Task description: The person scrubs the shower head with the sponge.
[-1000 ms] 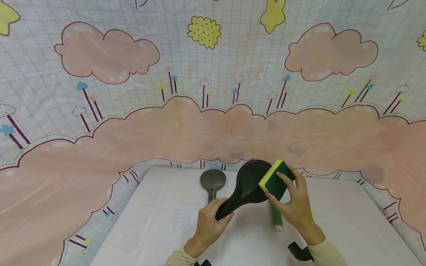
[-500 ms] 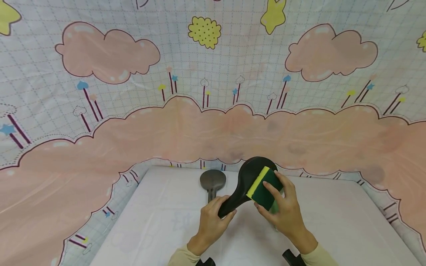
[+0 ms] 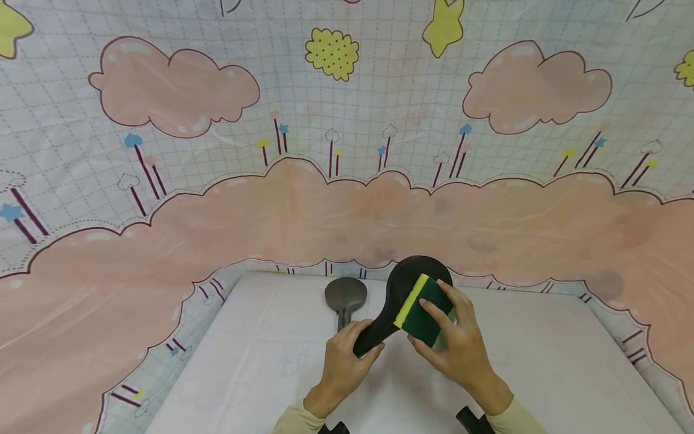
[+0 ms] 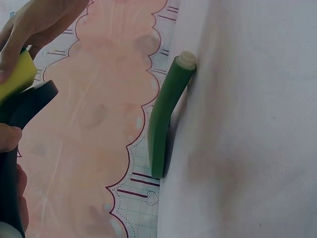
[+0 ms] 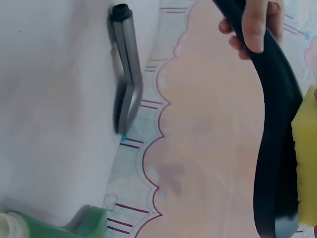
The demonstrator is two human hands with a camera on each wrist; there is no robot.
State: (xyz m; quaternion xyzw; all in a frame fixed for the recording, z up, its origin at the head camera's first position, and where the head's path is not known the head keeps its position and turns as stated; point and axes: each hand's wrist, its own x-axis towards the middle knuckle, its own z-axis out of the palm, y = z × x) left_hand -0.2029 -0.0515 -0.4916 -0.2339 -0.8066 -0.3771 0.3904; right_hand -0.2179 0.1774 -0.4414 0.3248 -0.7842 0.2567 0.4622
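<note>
My left hand [image 3: 343, 364] grips the handle of a black shower head [image 3: 405, 277], which is held above the table with its round head tilted up. In my right hand [image 3: 465, 343] is a yellow and green sponge [image 3: 425, 316], pinched between thumb and fingers. The sponge lies against the round part of the black shower head; in the right wrist view its yellow side [image 5: 304, 163] touches the head. Behind my left hand a grey shower head [image 3: 345, 294] lies on the table. A green shower head [image 4: 166, 114] lies there too, mostly hidden by my right hand in the head view.
The white table [image 3: 233, 374] ends at a back edge. Beyond it hangs a patterned cloth [image 3: 347, 217] with clouds and stars. Black devices [image 3: 474, 420] sit at both wrists.
The sponge in my right hand has moved leftward and slightly down across the black shower head. My right hand now covers most of the green one. My left hand has barely shifted.
</note>
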